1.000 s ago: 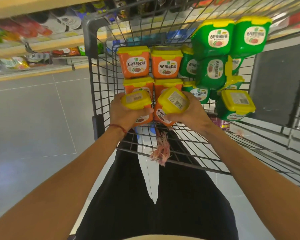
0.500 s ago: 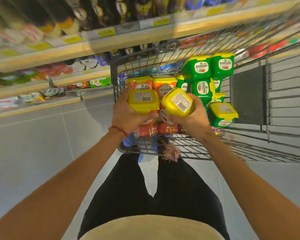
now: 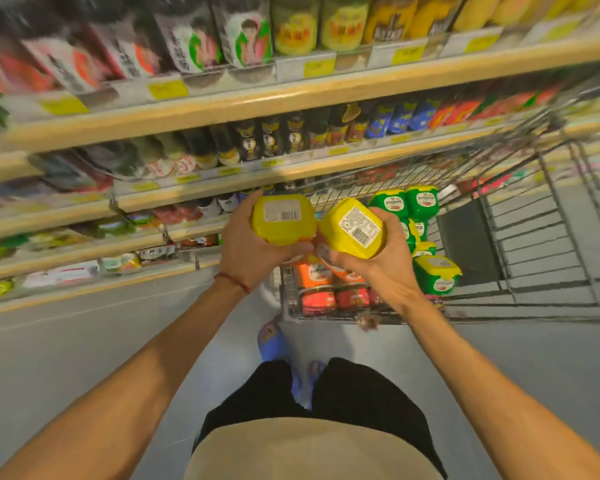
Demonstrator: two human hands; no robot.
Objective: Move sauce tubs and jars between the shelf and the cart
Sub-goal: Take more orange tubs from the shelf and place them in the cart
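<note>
My left hand grips an orange sauce tub with a yellow lid, lifted above the cart. Beside it my right hand grips a second orange tub with a yellow lid, tilted toward me. The two tubs almost touch. Below them the wire cart holds another orange tub, several green tubs with yellow lids and red-labelled jars at its near end.
Store shelves run across the upper left, packed with bottles, pouches and jars behind yellow price tags. Grey tiled floor lies between me and the shelves. My legs and blue shoes are just behind the cart.
Both hands have lifted the two orange tubs up out of the cart. My view has swung upward, so more of the shelves shows.
</note>
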